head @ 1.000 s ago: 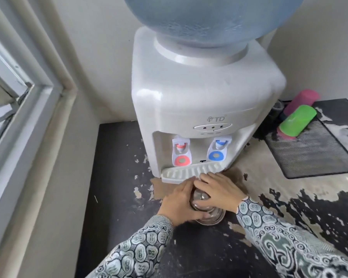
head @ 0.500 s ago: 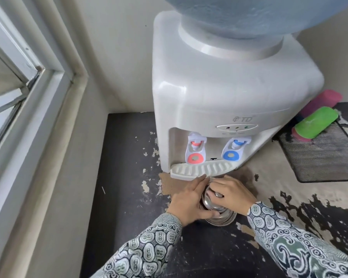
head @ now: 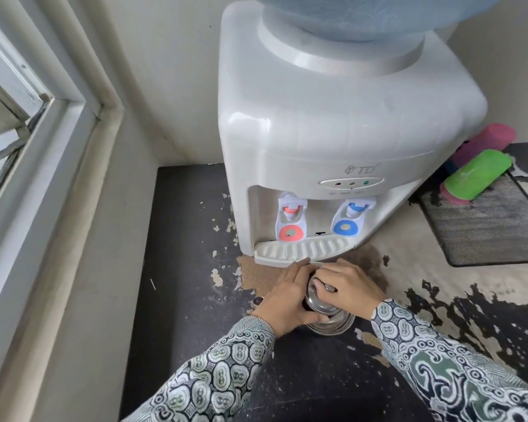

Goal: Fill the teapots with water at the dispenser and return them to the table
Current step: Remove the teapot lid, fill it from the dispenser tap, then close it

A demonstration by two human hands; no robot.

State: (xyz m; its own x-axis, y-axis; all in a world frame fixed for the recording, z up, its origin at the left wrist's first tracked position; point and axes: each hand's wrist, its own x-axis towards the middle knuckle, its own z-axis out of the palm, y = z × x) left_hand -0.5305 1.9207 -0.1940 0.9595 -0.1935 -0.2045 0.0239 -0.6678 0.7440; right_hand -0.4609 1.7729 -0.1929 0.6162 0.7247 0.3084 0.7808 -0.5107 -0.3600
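Here — both hands (head: 317,295) hold teapot (head: 326,312).

The teapot (head: 323,309) is shiny steel, round and squat, seen from above. It stands upright on the worn black counter, just in front of the dispenser's (head: 333,123) drip tray (head: 299,249), nearer the blue tap (head: 346,220) than the red tap (head: 290,225) but under neither. Most of its body is hidden; only its domed top and the lower right curve of its wall show. Whether the lid is on cannot be told. The dispenser is white, with a blue bottle (head: 363,16) set upside down in its top, and stands against the wall at the back of the counter.
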